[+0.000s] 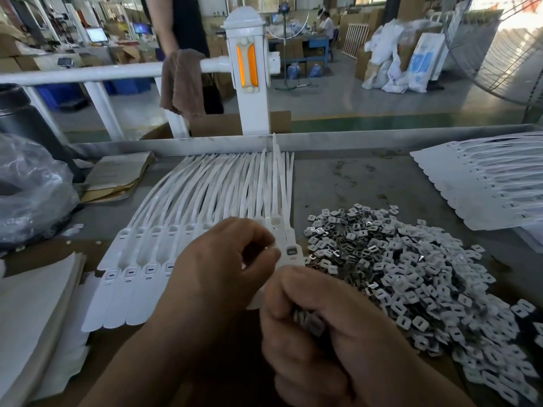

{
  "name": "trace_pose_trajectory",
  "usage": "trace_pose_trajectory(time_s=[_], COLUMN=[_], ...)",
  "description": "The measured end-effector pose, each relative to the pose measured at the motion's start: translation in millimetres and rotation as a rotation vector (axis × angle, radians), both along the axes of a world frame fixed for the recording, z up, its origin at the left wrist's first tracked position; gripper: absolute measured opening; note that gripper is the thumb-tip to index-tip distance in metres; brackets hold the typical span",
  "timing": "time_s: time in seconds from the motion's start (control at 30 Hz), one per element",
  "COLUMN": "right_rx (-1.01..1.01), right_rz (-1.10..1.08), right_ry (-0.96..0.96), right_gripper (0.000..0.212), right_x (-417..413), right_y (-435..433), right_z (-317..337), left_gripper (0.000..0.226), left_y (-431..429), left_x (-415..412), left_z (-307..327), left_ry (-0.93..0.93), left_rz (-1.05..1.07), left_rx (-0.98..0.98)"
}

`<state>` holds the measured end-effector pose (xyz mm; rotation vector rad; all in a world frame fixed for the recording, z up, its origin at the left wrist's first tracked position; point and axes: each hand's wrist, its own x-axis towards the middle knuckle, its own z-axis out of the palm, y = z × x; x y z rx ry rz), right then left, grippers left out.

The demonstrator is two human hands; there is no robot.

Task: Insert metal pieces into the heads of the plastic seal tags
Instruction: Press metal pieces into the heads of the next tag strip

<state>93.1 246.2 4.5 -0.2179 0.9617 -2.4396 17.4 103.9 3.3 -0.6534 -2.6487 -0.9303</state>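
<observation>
While the left hand curls over the row of flat white plastic seal tags, its thumb and forefinger meet just beside the rightmost tag head; whether they hold anything cannot be determined. The right hand, directly below it, grips a handful of small square slotted metal pieces. A loose pile of these lies on the grey tabletop to its right.
</observation>
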Motion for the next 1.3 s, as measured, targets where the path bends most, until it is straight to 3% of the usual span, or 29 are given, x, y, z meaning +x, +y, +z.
trace_pose_trajectory(time_s=[0.07,0.2,0.57,0.77,1.13,1.3], right_rx=[0.073,0.007,-0.006,0.071,0.022,0.055], right_rz=[0.063,0.131,0.127,0.103,0.104,0.099], right_ry=[0.054,0.013,-0.022,0.004,0.0,0.039], right_gripper=[0.02,0.018,0.026,0.023,0.019,0.018], right_x=[4,7,7,5,4,4], right_y=[-1,-4,-7,-5,-5,-4], right_z=[3,7,8,6,6,3], left_gripper=[0.016,0.025,0.024,0.021,0.023,0.028], left_y=[6,13,22,24,28,29], left_x=[-6,-18,-22,-22,-21,-20], left_z=[-4,-10,-13,-16,-16,-13], left_ry=[0.004,0.025,0.089,0.073,0.144,0.085], left_rz=[-0.034,-0.041,-0.022,0.004,0.012,0.032], left_rx=[-0.078,-0.24,-0.36,-0.348,-0.39,-0.36])
